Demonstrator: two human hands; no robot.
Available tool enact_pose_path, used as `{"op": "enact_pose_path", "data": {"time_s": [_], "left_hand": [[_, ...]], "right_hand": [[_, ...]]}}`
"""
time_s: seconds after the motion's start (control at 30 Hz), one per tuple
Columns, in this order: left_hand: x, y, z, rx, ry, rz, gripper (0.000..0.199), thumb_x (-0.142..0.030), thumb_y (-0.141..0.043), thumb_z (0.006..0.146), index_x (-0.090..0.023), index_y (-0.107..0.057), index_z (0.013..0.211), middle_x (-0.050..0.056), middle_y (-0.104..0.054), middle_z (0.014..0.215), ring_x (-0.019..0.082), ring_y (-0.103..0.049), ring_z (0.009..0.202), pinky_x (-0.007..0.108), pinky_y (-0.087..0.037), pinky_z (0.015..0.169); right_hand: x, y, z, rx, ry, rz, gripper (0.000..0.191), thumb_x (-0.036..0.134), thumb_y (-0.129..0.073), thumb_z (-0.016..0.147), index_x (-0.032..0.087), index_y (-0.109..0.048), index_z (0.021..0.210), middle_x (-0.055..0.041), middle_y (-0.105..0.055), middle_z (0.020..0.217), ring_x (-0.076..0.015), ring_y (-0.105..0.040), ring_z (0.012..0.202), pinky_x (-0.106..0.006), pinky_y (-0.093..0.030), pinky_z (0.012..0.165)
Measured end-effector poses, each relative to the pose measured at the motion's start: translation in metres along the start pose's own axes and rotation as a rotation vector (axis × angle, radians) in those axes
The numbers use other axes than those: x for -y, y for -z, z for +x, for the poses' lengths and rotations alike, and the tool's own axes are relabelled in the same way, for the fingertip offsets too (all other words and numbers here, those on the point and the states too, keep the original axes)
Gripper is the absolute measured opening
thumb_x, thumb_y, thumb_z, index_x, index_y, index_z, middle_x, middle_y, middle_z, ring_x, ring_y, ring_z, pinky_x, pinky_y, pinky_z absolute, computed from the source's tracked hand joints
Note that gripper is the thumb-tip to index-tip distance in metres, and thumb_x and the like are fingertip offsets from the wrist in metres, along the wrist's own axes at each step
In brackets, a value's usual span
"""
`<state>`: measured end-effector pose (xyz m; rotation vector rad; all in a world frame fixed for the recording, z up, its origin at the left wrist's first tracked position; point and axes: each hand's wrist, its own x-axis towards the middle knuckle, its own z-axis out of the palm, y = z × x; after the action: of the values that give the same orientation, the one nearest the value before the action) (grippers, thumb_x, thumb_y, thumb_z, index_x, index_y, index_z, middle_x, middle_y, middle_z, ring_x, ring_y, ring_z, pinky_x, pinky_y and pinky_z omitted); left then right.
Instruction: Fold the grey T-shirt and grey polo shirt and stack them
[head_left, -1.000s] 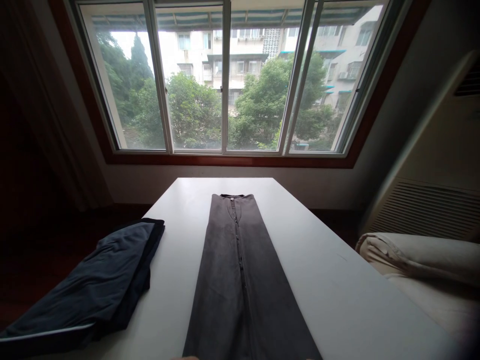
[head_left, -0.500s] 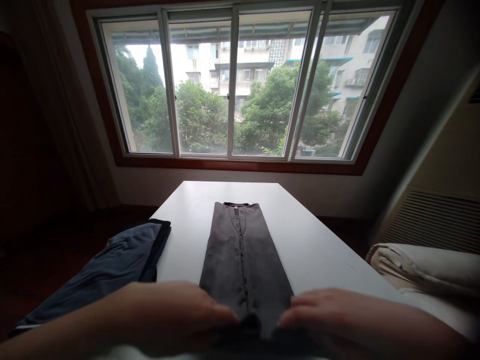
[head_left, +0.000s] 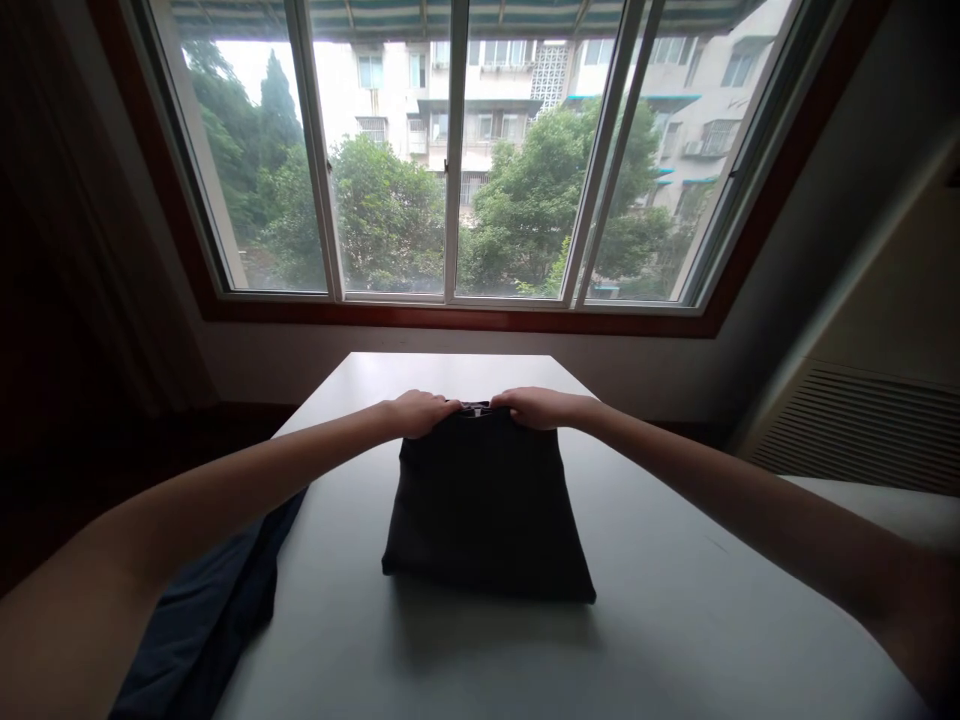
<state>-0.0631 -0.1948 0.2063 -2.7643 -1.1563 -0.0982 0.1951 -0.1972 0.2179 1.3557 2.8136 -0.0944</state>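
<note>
Pictured at 12 o'clock: a wide window (head_left: 450,230), above a white table (head_left: 660,560) running lengthwise toward the sill. Lying along the table's left side, toward 8 o'clock: dark blue clothing (head_left: 214,610), partly hidden behind the left forearm (head_left: 247,475). Spread over the table's middle: a folded dark garment (head_left: 484,510), with shadow along its near edge. Gripped at the far edge, at 11 o'clock by the left hand (head_left: 424,412) and at 1 o'clock by the right hand (head_left: 536,407), with fingers closed on fabric on both sides. Glimpsed in the small gap between: a pale label (head_left: 476,411).

Best handled, in all likelihood, with equal outward tension and both far corners level. Match the layers before letting go; smooth from the middle outward to avoid a skewed fold.

Beware of the table's left edge and the blue clothing at 8 o'clock, close under the forearm. Judged roomier toward 4 and 6 o'clock, across white surface; tighter at 12, near the far edge.
</note>
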Motion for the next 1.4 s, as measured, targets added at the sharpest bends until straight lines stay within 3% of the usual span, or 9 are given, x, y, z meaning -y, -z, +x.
{"op": "enact_pose_path", "data": {"time_s": [0.17,0.43,0.57,0.77,0.9,0.97,1.1,1.23,1.4], "left_hand": [[0.034,-0.036,0.057,0.034,-0.002,0.131,0.039,-0.020,-0.042,0.094,-0.023,-0.050,0.133,0.013,-0.066,0.111,0.028,-0.064,0.098,0.040,-0.045,0.086],[0.084,-0.074,0.136,-0.001,0.110,0.234,0.034,-0.012,-0.044,0.091,-0.019,-0.056,0.122,0.014,-0.064,0.114,0.028,-0.057,0.108,0.044,-0.035,0.098],[0.097,-0.099,0.163,-0.020,0.165,0.153,0.032,-0.008,-0.044,0.089,-0.017,-0.059,0.115,0.016,-0.064,0.115,0.028,-0.053,0.115,0.046,-0.030,0.104],[0.099,-0.150,0.172,-0.053,0.233,0.095,0.041,-0.006,-0.038,0.089,-0.021,-0.056,0.123,0.013,-0.062,0.123,0.025,-0.047,0.124,0.048,-0.020,0.113],[0.096,-0.182,0.171,-0.115,0.367,-0.002,0.059,-0.004,-0.039,0.085,-0.018,-0.039,0.143,0.015,-0.036,0.152,0.026,-0.024,0.144,0.052,-0.007,0.118],[0.093,-0.195,0.172,-0.137,0.412,-0.104,0.053,-0.013,-0.036,0.091,-0.017,-0.039,0.143,0.016,-0.029,0.156,0.027,-0.019,0.146,0.056,-0.005,0.118],[0.086,-0.212,0.176,-0.085,0.387,-0.208,0.046,-0.041,-0.029,0.099,-0.020,-0.052,0.133,0.014,-0.039,0.151,0.031,-0.023,0.144,0.065,-0.003,0.114],[0.087,-0.225,0.175,-0.006,0.436,-0.291,0.051,-0.049,-0.024,0.100,-0.024,-0.046,0.139,0.012,-0.038,0.153,0.031,-0.026,0.144,0.067,-0.009,0.113],[0.097,-0.233,0.170,-0.179,0.484,-0.432,0.045,-0.042,-0.039,0.098,-0.019,-0.052,0.133,0.014,-0.043,0.149,0.026,-0.034,0.141,0.054,-0.014,0.118]], "right_hand": [[-0.040,-0.022,0.052,-0.035,-0.197,-0.088,0.045,0.008,-0.041,0.085,0.024,-0.062,0.122,-0.0073,-0.065,0.122,-0.0239,-0.060,0.107,-0.035,-0.041,0.091],[-0.094,-0.053,0.126,-0.181,-0.256,-0.292,0.038,0.012,-0.033,0.094,0.020,-0.064,0.114,-0.0140,-0.066,0.113,-0.0258,-0.055,0.109,-0.047,-0.027,0.100],[-0.117,-0.074,0.150,-0.189,-0.294,-0.298,0.041,0.003,-0.033,0.089,0.018,-0.064,0.112,-0.0134,-0.065,0.113,-0.0249,-0.053,0.112,-0.052,-0.017,0.107],[-0.131,-0.112,0.163,-0.166,-0.399,-0.245,0.044,-0.004,-0.038,0.081,0.018,-0.063,0.112,-0.0124,-0.064,0.115,-0.0243,-0.051,0.115,-0.053,-0.013,0.111],[-0.134,-0.134,0.168,-0.212,-0.490,-0.201,0.041,0.003,-0.037,0.088,0.016,-0.057,0.121,-0.0163,-0.056,0.128,-0.0263,-0.044,0.124,-0.053,-0.014,0.111],[-0.135,-0.144,0.171,-0.228,-0.526,-0.153,0.037,0.014,-0.040,0.093,0.016,-0.053,0.127,-0.0176,-0.051,0.134,-0.0275,-0.041,0.127,-0.053,-0.017,0.111],[-0.135,-0.169,0.179,-0.223,-0.583,-0.006,0.038,0.034,-0.039,0.097,0.017,-0.053,0.128,-0.0165,-0.052,0.136,-0.0277,-0.043,0.126,-0.050,-0.026,0.108],[-0.140,-0.190,0.181,-0.258,-0.627,0.164,0.040,0.040,-0.035,0.098,0.018,-0.056,0.125,-0.0135,-0.055,0.135,-0.0263,-0.046,0.127,-0.049,-0.027,0.109],[-0.151,-0.200,0.176,-0.425,-0.635,0.395,0.040,0.037,-0.048,0.092,0.015,-0.056,0.125,-0.0152,-0.054,0.137,-0.0265,-0.043,0.131,-0.045,-0.023,0.113]]}}
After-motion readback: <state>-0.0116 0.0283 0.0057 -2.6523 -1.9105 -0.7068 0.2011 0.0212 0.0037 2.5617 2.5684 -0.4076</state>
